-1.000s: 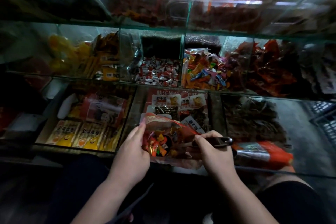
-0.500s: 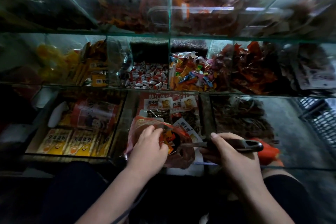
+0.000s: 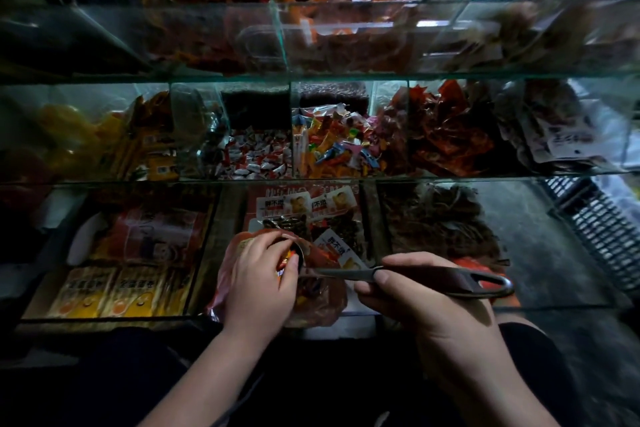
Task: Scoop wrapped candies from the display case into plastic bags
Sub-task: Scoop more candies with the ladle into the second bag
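Note:
A reddish see-through plastic bag with wrapped candies in it lies in front of the lowest glass shelf. My left hand grips its opening, fingers curled over the rim and over a few bright candies. My right hand holds the dark handle of a metal scoop, whose bowl end reaches into the bag mouth beside my left fingers. On the middle shelf, one compartment holds colourful wrapped candies, and another holds red-and-white wrapped candies.
The glass display case has three tiers split by glass dividers. Orange packets fill the lower left bin, labelled snack packs the lower middle, dark dried goods the lower right. A black crate stands at the right.
My left hand moved from the bag's side to over its opening. My right hand drew the scoop handle out to the right. The camera tilted upward slightly.

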